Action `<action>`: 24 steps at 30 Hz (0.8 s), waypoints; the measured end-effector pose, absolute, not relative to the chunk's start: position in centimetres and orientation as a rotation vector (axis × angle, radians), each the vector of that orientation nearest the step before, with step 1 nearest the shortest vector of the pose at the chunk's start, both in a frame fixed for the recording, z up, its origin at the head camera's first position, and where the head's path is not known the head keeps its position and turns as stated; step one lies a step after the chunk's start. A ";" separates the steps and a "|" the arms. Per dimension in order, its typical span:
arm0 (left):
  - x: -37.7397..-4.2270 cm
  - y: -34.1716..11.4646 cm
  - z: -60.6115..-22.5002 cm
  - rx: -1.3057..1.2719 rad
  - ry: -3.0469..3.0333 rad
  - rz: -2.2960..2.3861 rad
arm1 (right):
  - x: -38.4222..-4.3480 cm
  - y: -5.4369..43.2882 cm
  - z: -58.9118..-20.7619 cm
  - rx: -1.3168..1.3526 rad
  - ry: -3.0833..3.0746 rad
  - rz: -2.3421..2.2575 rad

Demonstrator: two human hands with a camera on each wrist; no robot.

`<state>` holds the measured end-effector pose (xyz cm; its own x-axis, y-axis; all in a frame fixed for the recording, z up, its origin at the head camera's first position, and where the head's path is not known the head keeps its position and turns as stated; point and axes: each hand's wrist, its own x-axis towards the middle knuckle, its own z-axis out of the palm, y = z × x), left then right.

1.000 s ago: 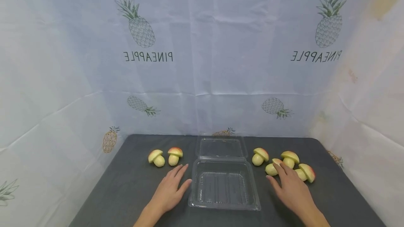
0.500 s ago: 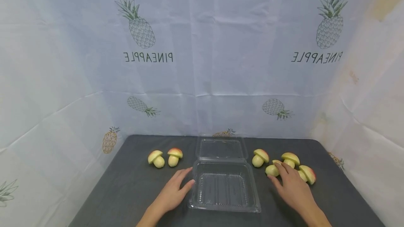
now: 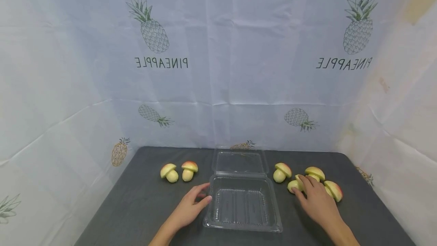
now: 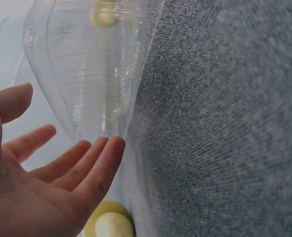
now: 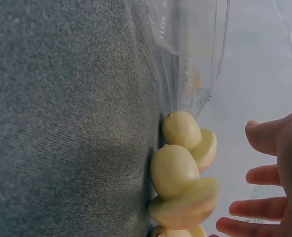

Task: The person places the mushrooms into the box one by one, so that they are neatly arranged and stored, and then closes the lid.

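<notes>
From my end I see a pale cloth point(image 3: 218, 82) around the back and both sides, printed with pineapples and the word PINEAPPLE reading backwards. Below it spreads the dark table point(image 3: 129, 215), and near its middle sits a clear plastic container point(image 3: 239, 206), its lid point(image 3: 240, 161) folded back toward the cloth. The left hand point(image 3: 190, 208) is right at the container's left rim, fingers loosely extended, gripping nothing; I can't tell whether the fingertips touch the plastic. The right hand point(image 3: 317, 202) is over the cluster on the right — my right wrist view gives me relaxed, nearly straight fingers, holding nothing. Smallest are six yellow mushroom-shaped pieces, red on the caps: a left pair point(image 3: 188, 171) beyond the left hand, a single piece point(image 3: 282, 172) just beside the container, a low piece point(image 3: 293, 186) partly behind the right fingers, and two more — a far piece point(image 3: 315, 172) and an outer piece point(image 3: 334, 190) — close by.
</notes>
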<state>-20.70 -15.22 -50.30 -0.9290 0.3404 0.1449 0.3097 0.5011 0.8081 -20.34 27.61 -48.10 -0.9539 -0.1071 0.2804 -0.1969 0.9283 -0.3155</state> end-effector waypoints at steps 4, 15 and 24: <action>-20.8 -15.2 -50.6 0.606 2.661 1.467 | -20.8 27.8 -48.3 0.236 -2.787 0.498; -21.1 -15.1 -50.6 0.608 2.578 1.520 | -22.7 28.8 -48.3 0.233 -2.784 0.549; -21.1 -14.9 -50.9 0.573 2.468 1.600 | -23.3 29.1 -48.8 0.172 -2.841 0.629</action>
